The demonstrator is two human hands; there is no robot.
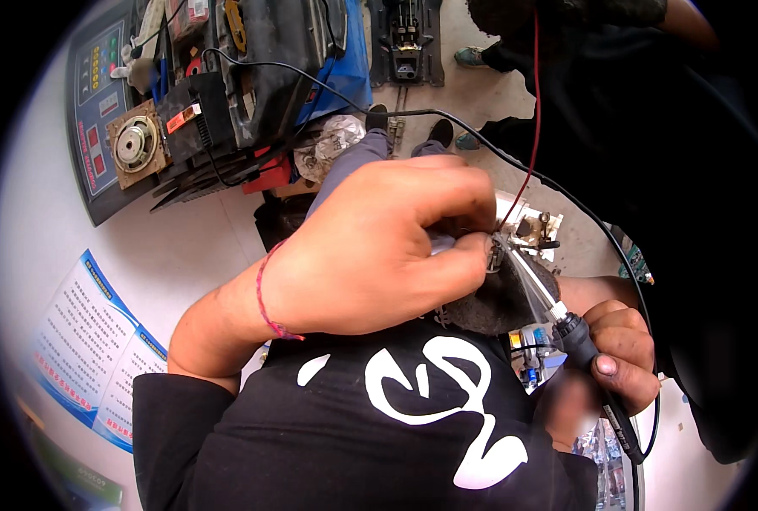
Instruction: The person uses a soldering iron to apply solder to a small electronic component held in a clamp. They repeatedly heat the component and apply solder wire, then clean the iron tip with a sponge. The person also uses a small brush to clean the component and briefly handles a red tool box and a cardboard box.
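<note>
My left hand (379,247) is raised close to the camera, its fingers pinched on a small metal part (491,253) with thin wires. A red string sits around that wrist. My right hand (622,353) grips the black handle of a soldering iron (570,328), held like a pen. The iron's metal tip points up and left and meets the small part at my left fingertips. A black cord runs from the handle down and around to the back. A red wire (534,102) hangs down to the part from above.
A small board with brass parts (536,228) lies just behind the fingertips. At the back left stand a dark control panel (97,111), a round speaker (136,145) and a black device (251,77). A printed sheet (89,349) lies at the left. Another person in dark clothes stands at the right.
</note>
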